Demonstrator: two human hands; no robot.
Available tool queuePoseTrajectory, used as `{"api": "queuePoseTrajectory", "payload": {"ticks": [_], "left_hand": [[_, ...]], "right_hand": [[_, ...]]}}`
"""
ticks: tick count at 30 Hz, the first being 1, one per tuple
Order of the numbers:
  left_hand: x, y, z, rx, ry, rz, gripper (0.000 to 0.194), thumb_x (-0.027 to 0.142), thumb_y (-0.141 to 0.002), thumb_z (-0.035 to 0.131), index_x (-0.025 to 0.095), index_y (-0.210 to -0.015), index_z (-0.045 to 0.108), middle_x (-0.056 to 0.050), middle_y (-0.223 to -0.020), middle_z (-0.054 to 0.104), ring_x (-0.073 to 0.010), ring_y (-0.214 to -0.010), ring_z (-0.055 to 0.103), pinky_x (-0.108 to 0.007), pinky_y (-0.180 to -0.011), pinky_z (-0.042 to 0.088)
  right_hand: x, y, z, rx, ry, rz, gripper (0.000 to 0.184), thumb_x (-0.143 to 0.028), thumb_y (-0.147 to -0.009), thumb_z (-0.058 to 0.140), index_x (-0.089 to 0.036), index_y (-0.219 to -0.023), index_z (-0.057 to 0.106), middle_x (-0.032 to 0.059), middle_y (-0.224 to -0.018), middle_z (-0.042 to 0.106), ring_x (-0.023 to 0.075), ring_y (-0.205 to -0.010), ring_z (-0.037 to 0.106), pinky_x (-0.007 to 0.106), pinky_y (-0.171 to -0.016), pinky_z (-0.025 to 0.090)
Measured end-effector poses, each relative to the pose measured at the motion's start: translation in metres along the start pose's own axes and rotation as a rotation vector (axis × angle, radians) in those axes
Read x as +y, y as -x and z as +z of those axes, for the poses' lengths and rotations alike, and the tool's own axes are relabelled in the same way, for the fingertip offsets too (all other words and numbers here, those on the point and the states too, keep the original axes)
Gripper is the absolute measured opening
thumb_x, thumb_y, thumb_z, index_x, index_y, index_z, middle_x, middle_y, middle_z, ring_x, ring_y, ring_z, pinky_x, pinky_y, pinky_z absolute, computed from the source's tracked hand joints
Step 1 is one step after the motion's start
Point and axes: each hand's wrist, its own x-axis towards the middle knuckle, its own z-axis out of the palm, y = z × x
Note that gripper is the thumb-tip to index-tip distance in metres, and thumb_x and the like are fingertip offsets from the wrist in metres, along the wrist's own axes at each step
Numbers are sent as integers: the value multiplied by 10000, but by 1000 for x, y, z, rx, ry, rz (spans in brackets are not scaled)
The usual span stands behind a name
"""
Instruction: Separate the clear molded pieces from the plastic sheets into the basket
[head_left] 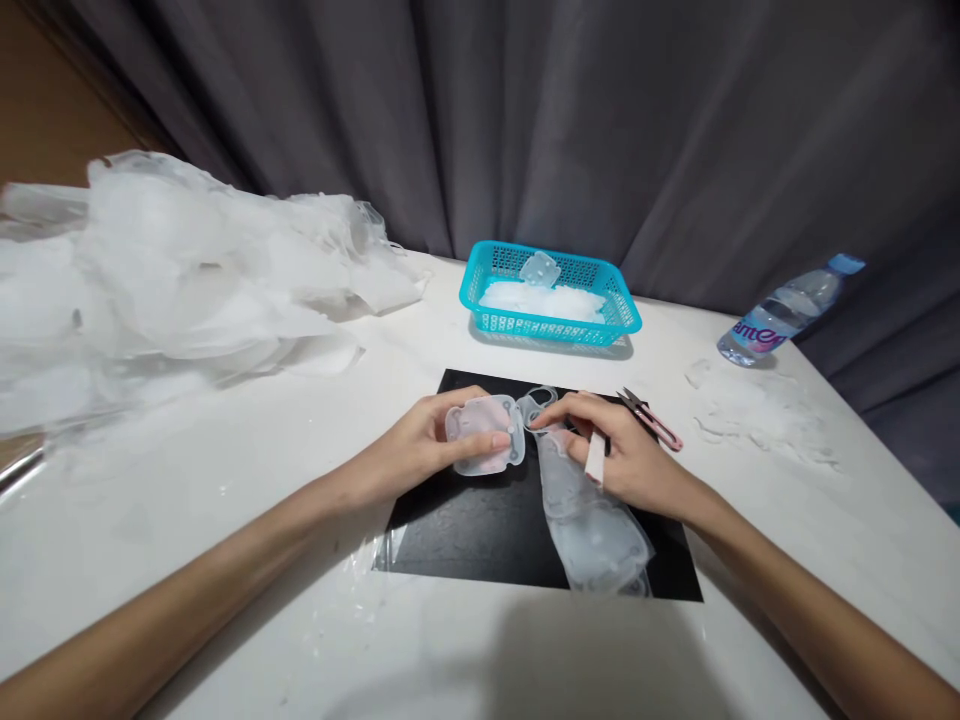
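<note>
My left hand is closed around a translucent, rounded-square plastic piece, with the thumb across its front. At that piece's right edge, my right hand pinches a limp translucent sheet with looped cut-outs at its upper end. The sheet trails down over a black mat. A pale, flat strip-like object sticks out below the right fingers; its kind is unclear. Just beyond the right hand lie thread snips with a pink handle, blades pointing away.
A blue basket holding translucent pieces stands behind the mat. A large heap of whitish translucent sheets fills the left side. On the right are a tilted-looking water bottle and thin clear scraps. Grey curtain hangs behind.
</note>
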Motion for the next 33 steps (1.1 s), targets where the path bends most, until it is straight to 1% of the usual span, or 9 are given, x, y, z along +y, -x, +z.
{"api": "queuePoseTrajectory", "payload": {"ticks": [3, 7, 10, 13, 19, 23, 25, 30, 33], "left_hand": [[4, 2, 3, -5, 43, -32, 319, 446, -832, 837, 170, -964, 744, -37, -843, 712, -180, -757, 640, -265, -667, 474], [7, 5, 11, -46, 227, -133, 268, 408, -859, 821, 163, -921, 729, -39, -853, 723, -158, -740, 636, -259, -684, 482], [6, 5, 15, -82, 360, -171, 225, 351, -863, 827, 161, -951, 744, -29, -883, 704, -135, -762, 618, -242, -717, 484], [3, 5, 16, -109, 415, -192, 215, 317, -864, 832, 155, -981, 752, -30, -903, 702, -127, -773, 607, -235, -731, 482], [1, 5, 17, -124, 471, -205, 195, 278, -862, 835, 140, -975, 754, -25, -893, 677, -115, -769, 585, -224, -725, 472], [2, 4, 17, -119, 480, -220, 208, 288, -848, 850, 140, -964, 761, -32, -908, 668, -119, -777, 574, -230, -727, 473], [3, 4, 17, -114, 487, -226, 200, 289, -852, 849, 143, -958, 763, -31, -910, 667, -114, -770, 567, -223, -722, 471], [0, 2, 18, -107, 489, -277, 222, 294, -823, 870, 147, -946, 759, -35, -908, 687, -114, -743, 575, -227, -696, 474], [1, 2, 17, -138, 462, -288, 247, 302, -831, 860, 147, -991, 752, -38, -902, 709, -107, -707, 580, -218, -671, 475]], "right_hand": [[1, 3, 9, 42, -90, 76, 142, -274, -997, 572, -224, -1064, 688, 19, -866, 669, 174, -737, 591, 309, -682, 462], [-3, 5, 14, 149, -156, 113, 218, -362, -1063, 472, -237, -1094, 648, 11, -884, 664, 167, -738, 596, 295, -670, 459], [-7, 4, 15, 122, -98, 109, 205, -408, -1020, 583, -236, -1070, 683, 12, -882, 670, 172, -761, 600, 303, -705, 462], [-8, 3, 16, 82, -49, 82, 174, -387, -972, 670, -234, -1036, 721, 22, -898, 688, 188, -817, 622, 318, -763, 474], [-8, 4, 13, 64, -62, 84, 132, -332, -987, 647, -224, -964, 719, 18, -879, 704, 189, -819, 636, 318, -751, 458], [-8, 3, 9, 47, 7, 33, 137, -298, -981, 654, -222, -872, 689, 13, -872, 683, 186, -829, 617, 330, -786, 444], [-8, 3, 9, 44, 25, 9, 133, -280, -988, 642, -224, -875, 685, 10, -860, 671, 186, -833, 611, 331, -792, 439], [-10, 4, 12, 85, 47, 3, 100, -238, -977, 628, -228, -886, 669, 4, -808, 641, 187, -798, 600, 320, -761, 431], [-5, 3, 13, 102, 147, -53, 101, -207, -962, 615, -226, -863, 627, 6, -808, 644, 188, -787, 596, 317, -752, 419]]}}
